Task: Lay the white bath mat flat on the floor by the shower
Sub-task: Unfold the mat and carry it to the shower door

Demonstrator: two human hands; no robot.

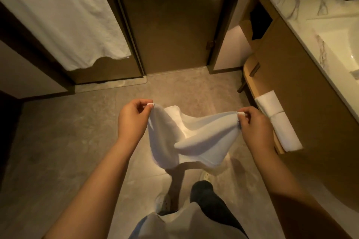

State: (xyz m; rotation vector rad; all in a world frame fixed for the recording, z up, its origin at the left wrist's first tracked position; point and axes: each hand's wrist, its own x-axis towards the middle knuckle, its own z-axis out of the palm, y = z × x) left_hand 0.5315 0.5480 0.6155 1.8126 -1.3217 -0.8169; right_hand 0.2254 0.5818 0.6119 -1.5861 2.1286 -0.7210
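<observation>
1. White towel (pixel 64 15): hangs at upper left.
2. Left hand (pixel 134 120): pinches one upper corner of the bath mat.
3. Bath mat (pixel 184 139): white, sagging in folds between both hands, held above the tiled floor (pixel 68 141).
4. Right hand (pixel 254 128): pinches the opposite corner.
5. Folded towel (pixel 277 120): lies against the vanity (pixel 303 91).

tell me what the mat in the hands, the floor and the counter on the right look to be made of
Bath mat: soft white cloth, probably terry cotton; it sags and folds between the left hand and right hand.
Floor: looks like grey-beige stone or tile with a dull sheen; mottled surface, faint joint line.
Counter: seems to be polished white marble or an imitation, with grey veins.
</observation>
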